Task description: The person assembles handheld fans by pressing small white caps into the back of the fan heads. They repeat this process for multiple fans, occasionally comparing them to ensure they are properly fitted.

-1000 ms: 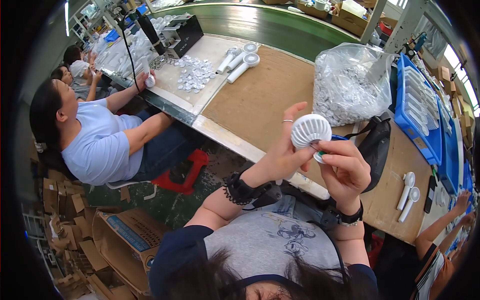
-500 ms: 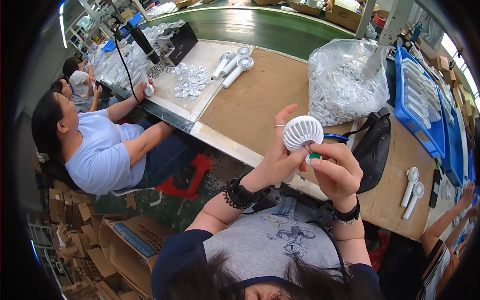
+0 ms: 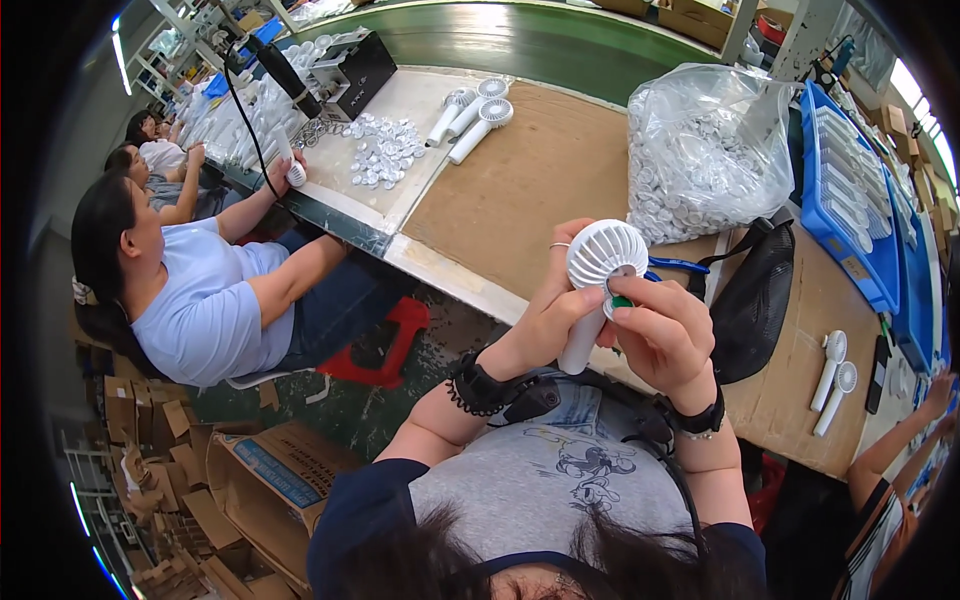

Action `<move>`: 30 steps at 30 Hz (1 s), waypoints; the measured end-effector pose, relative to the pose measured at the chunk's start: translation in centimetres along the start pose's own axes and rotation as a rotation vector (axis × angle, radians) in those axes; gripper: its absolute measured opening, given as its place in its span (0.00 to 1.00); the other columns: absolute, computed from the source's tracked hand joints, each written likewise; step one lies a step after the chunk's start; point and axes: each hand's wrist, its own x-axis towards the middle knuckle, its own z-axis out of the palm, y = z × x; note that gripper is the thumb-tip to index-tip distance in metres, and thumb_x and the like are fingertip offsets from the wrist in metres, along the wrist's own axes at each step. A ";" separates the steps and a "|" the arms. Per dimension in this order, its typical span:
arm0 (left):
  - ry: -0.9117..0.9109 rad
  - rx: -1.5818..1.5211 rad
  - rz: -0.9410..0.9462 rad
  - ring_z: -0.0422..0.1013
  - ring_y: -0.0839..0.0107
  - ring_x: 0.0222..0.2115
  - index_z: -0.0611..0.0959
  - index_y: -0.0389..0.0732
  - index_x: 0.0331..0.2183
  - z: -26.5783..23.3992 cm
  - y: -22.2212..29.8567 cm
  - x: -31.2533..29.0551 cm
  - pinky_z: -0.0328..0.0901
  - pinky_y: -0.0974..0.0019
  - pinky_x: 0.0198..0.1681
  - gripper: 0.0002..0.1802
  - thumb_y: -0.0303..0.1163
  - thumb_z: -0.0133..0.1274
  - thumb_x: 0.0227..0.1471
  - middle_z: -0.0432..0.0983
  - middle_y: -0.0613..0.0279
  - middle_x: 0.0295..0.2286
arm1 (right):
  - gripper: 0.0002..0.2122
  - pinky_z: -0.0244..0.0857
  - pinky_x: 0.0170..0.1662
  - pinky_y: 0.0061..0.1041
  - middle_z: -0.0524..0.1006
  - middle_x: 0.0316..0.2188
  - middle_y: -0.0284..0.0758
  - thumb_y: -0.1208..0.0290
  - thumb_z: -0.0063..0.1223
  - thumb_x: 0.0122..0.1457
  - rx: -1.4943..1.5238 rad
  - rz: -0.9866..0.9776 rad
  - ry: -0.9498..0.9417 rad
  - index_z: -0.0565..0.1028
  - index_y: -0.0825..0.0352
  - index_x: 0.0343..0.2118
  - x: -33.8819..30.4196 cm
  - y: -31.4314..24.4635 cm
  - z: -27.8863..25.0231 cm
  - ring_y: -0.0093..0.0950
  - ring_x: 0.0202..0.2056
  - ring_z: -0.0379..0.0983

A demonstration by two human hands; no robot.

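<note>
A white handheld fan (image 3: 603,254) is gripped in my left hand (image 3: 545,325), its slatted round head up and its handle slanting down below my fingers. My right hand (image 3: 672,335) pinches a small round piece with a green face (image 3: 621,301) between thumb and fingers. That piece is up against the lower part of the fan head, and my fingertips hide the exact contact. Past my right hand lie blue-handled pliers (image 3: 678,265), partly covered, next to a black pouch (image 3: 757,305).
A clear bag of small white round parts (image 3: 700,160) stands on the brown board (image 3: 530,180). Several fans (image 3: 483,125) lie farther off, two more fans (image 3: 833,385) at right. Blue trays (image 3: 850,265) line the right side. On the left sits a co-worker (image 3: 195,290) by loose white discs (image 3: 385,150).
The fan has turned so its handle shows below my left hand, whose raised finger has come down around the head. My right fingers have pushed the green-faced piece closer to the fan.
</note>
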 end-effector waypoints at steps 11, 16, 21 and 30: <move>-0.111 -0.076 -0.113 0.63 0.75 0.17 0.50 0.45 0.48 0.3 0.8 -0.3 0.61 0.73 0.17 0.29 0.36 0.42 0.45 0.62 0.56 0.34 | 0.15 0.64 0.24 0.20 0.76 0.31 0.38 0.82 0.59 0.39 0.216 0.160 -0.012 0.73 0.66 0.33 0.2 0.1 -0.9 0.28 0.22 0.72; -0.126 -0.095 -0.114 0.63 0.74 0.16 0.49 0.46 0.48 0.7 0.7 -0.3 0.61 0.73 0.17 0.32 0.37 0.44 0.42 0.62 0.55 0.34 | 0.16 0.64 0.25 0.19 0.76 0.31 0.37 0.84 0.57 0.37 0.150 0.179 -0.007 0.75 0.66 0.34 0.4 -0.5 -1.5 0.28 0.24 0.72; -0.145 -0.105 -0.118 0.63 0.73 0.16 0.49 0.47 0.49 0.8 0.7 -0.2 0.61 0.72 0.17 0.34 0.38 0.45 0.41 0.62 0.55 0.35 | 0.13 0.61 0.26 0.18 0.74 0.29 0.38 0.85 0.57 0.39 0.108 0.147 0.073 0.75 0.67 0.31 0.6 -0.6 -1.6 0.26 0.25 0.69; -0.133 -0.103 -0.111 0.64 0.74 0.16 0.49 0.46 0.49 1.0 0.8 -0.2 0.61 0.73 0.17 0.34 0.37 0.45 0.42 0.63 0.56 0.35 | 0.15 0.60 0.27 0.16 0.68 0.28 0.31 0.85 0.58 0.37 0.191 0.385 0.080 0.79 0.63 0.31 0.9 -0.7 -1.6 0.22 0.26 0.66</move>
